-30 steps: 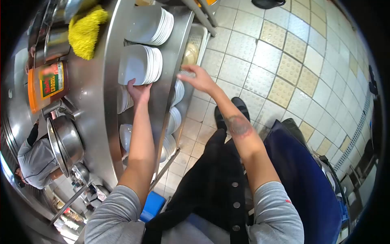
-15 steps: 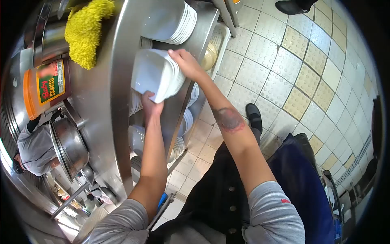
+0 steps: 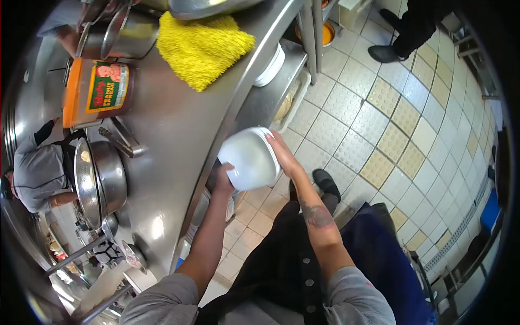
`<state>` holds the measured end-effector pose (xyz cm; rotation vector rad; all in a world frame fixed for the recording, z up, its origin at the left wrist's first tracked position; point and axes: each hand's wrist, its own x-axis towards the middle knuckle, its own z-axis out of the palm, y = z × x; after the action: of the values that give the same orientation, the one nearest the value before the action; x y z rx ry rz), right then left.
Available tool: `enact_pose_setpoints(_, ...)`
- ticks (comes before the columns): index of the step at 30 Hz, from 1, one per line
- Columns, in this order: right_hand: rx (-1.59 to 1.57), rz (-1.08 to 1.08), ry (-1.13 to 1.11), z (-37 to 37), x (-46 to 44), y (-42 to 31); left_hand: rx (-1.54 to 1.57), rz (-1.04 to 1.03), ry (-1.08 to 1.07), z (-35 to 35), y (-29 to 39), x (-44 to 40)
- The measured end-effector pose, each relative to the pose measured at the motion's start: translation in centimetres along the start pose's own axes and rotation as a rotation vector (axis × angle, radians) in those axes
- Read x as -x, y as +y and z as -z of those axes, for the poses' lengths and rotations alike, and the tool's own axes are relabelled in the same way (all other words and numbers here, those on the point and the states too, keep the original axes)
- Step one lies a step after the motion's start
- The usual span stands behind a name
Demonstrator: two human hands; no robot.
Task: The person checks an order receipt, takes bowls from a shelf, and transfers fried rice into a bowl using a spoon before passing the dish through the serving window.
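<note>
A stack of white, rounded-square bowls [image 3: 250, 161] is between my two hands, close to the front edge of the steel counter. My left hand [image 3: 223, 177] grips its near left side, with the thumb on the top bowl. Around the right rim wraps my right hand [image 3: 281, 151]. How many bowls are in the stack cannot be made out. Further along, another stack of white dishes [image 3: 270, 66] stands on the steel shelf [image 3: 260, 103] under the counter. More dishes show partly below my left wrist.
On the counter [image 3: 168, 124] lie a yellow cloth [image 3: 203, 49], an orange-lidded tub [image 3: 100, 93], metal tongs [image 3: 120, 138] and large metal bowls [image 3: 111, 176]. A person [image 3: 40, 170] works across the counter. Another person's shoes [image 3: 387, 53] stand on the tiled floor.
Both hands have brought the bowl stack out from the shelf, toward my body. The stack has turned so its open top faces me. My view has shifted, showing more of the countertop.
</note>
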<state>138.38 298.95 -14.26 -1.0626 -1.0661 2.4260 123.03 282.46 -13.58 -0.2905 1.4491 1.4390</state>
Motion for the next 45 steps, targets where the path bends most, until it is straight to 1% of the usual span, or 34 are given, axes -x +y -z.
enact_pose_setpoints(1,0.004,-0.007,-0.014,0.6,1.8,-0.3,0.010,0.021,0.002,0.4,-1.4,0.9)
enact_pose_setpoints(3,0.003,-0.008,0.005,1.9,5.1,1.6,0.029,0.128,-0.049,0.6,-3.7,4.1)
enact_pose_setpoints(5,-0.012,-0.043,0.025,2.1,10.4,-0.3,0.048,0.126,-0.160,-2.2,-4.3,9.3)
enact_pose_setpoints(7,0.037,-0.047,0.054,2.4,15.1,-1.3,0.093,0.173,-0.207,-3.6,-5.4,13.8)
enact_pose_setpoints(8,0.057,-0.054,0.038,2.4,17.4,-2.8,0.045,0.152,-0.227,-5.2,-4.8,16.8)
enact_pose_setpoints(9,0.077,-0.061,0.020,2.0,19.8,-4.4,0.131,0.224,-0.274,-4.9,-5.8,18.4)
enact_pose_setpoints(10,0.145,-0.077,0.064,1.8,21.9,-5.3,0.147,0.222,-0.277,-6.1,-5.4,21.1)
enact_pose_setpoints(12,0.201,-0.073,0.036,0.9,25.5,-8.3,0.179,0.196,-0.277,-7.6,-4.8,25.6)
enact_pose_setpoints(14,0.230,-0.083,-0.034,-0.3,28.4,-10.8,0.240,0.131,-0.241,-7.9,-5.6,29.8)
enact_pose_setpoints(17,0.177,-0.070,-0.208,-1.9,31.6,-13.3,0.175,0.170,-0.095,-9.0,-4.6,35.8)
enact_pose_setpoints(18,0.181,-0.115,-0.227,-3.0,32.7,-14.4,0.278,0.124,-0.112,-9.2,-4.3,37.5)
enact_pose_setpoints(20,0.185,-0.183,-0.253,-6.1,34.4,-16.9,0.284,-0.088,-0.081,-10.5,-2.3,41.3)
enact_pose_setpoints(23,0.219,-0.192,-0.385,-8.4,35.2,-18.4,0.325,-0.236,-0.078,-10.3,-0.5,44.9)
enact_pose_setpoints(24,0.241,-0.207,-0.379,-9.2,35.1,-18.5,0.344,-0.333,-0.061,-10.0,-0.4,45.6)
enact_pose_setpoints(25,0.303,-0.180,-0.447,-10.5,35.3,-18.9,0.357,-0.426,-0.043,-9.5,-0.3,46.3)
enact_pose_setpoints(27,0.414,-0.119,-0.583,-13.3,36.0,-19.7,0.437,-0.452,0.005,-8.4,0.5,48.6)
enact_pose_setpoints(28,0.381,-0.149,-0.548,-15.0,36.5,-19.1,0.482,-0.454,0.041,-7.5,1.2,50.1)
enact_pose_setpoints(29,0.387,-0.164,-0.575,-15.9,36.9,-18.6,0.528,-0.458,0.078,-6.8,1.6,51.5)
enact_pose_setpoints(30,0.394,-0.175,-0.609,-17.5,36.8,-18.0,0.569,-0.419,0.134,-5.7,2.1,52.8)
enact_pose_setpoints(33,0.447,-0.215,-0.715,-22.7,36.8,-15.3,0.603,-0.425,0.264,-0.3,0.8,53.8)
enact_pose_setpoints(34,0.474,-0.232,-0.755,-24.8,37.0,-14.0,0.668,-0.441,0.276,1.5,0.3,54.9)
enact_pose_setpoints(38,0.555,-0.321,-0.905,-34.1,39.2,-6.9,0.843,-0.565,0.394,9.6,-1.6,60.3)
enact_pose_setpoints(41,0.628,-0.385,-1.017,-41.0,41.7,-0.7,0.920,-0.553,0.517,16.7,-2.9,63.8)
enact_pose_setpoints(45,0.695,-0.469,-1.116,-48.8,45.3,6.6,0.942,-0.636,0.653,25.3,-4.0,68.5)
